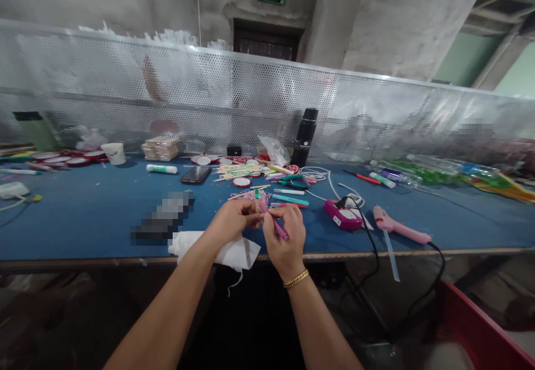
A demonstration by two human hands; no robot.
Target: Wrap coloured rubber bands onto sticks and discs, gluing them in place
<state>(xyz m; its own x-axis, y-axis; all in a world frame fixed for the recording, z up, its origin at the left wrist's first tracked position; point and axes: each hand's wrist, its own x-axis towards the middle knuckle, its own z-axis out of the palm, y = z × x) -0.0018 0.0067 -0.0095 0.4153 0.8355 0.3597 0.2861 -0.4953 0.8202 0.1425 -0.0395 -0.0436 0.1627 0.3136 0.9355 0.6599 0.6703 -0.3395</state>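
My right hand [286,236] is closed around a purple marker pen [281,228], which slants up towards the left-hand fingers. Pinched in my left hand [238,219] is what looks like a small wooden craft stick [257,196] with a green part near its top; fingers hide most of it. Both hands meet above the table's front edge. Under my left wrist lies a crumpled white cloth or tissue [234,253]. Just beyond my hands are a turquoise marker [290,199], a white marker [289,191] and a pile of wooden sticks [238,170].
To the right lie a magenta power socket [343,215] with cables and a pink glue gun [401,228]. A dark phone [195,174], a blurred dark object [164,218] and a glue stick [161,169] are at left. A black bottle [305,136] stands before the perforated metal screen [200,91].
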